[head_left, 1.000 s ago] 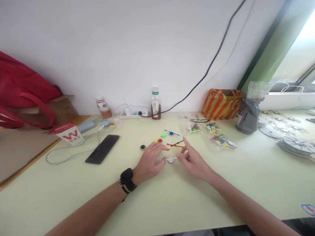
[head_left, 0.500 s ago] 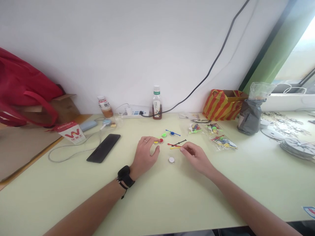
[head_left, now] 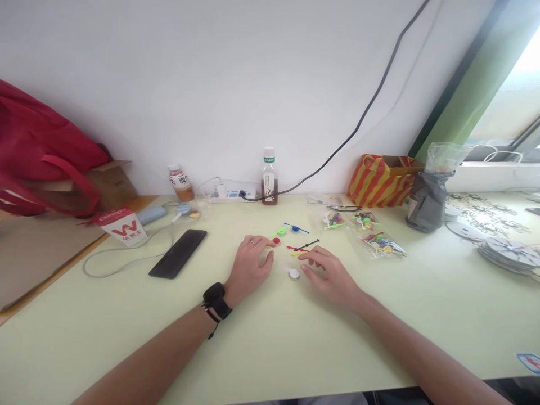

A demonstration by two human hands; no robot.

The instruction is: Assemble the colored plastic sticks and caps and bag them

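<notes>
White disc (head_left: 294, 274) lies flat on the worktop (head_left: 270, 349), roughly midway between its left and right edges and well in from the near edge. No arrow can be made out on it. The right hand (head_left: 331, 274) is just beside it, thumb and forefinger parted with nothing seen between them; the thumb points at the disc's rim, while the forefinger is over or against the yellow arrow (head_left: 295, 253), and I cannot tell whether it touches. The red arrow (head_left: 291, 248) and black arrow (head_left: 312, 243) lie just beyond, toward the far edge. The left hand (head_left: 250, 264) has a loose, unclosed grip, its forefinger close to the red disc (head_left: 276, 241).

The step in hand looks like fingertip work at the white disc, the left hand standing by. The next move seems to call for a light, precise touch from the right thumb and forefinger, low over the worktop, without nudging the arrows beside them.
</notes>
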